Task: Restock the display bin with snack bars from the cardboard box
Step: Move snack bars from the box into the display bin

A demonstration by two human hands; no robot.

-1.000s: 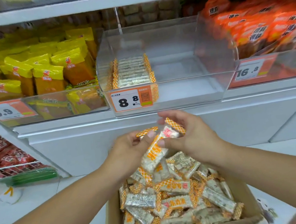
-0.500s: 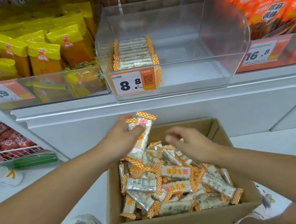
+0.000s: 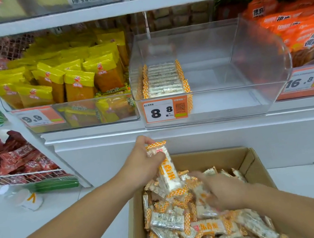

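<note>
Left hand (image 3: 142, 162): its grip closed on a bunch of snack bars (image 3: 167, 170), held above the cardboard box (image 3: 246, 158).
Right hand (image 3: 223, 192): had released the bunch, dropped into the box; grip blurred, cannot tell.
Display bin (image 3: 255, 58): one row stocked, mostly unfilled.

White, orange-checked snack bars (image 3: 191, 222) are lying jumbled in the open cardboard box (image 3: 248, 157). A neat row (image 3: 163, 80) is sitting at the left of the clear display bin (image 3: 256, 62).

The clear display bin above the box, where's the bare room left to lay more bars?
In the clear display bin, the floor is bare from the stacked row of snack bars at its left wall across to the right wall. The left side is taken by that row.
</note>
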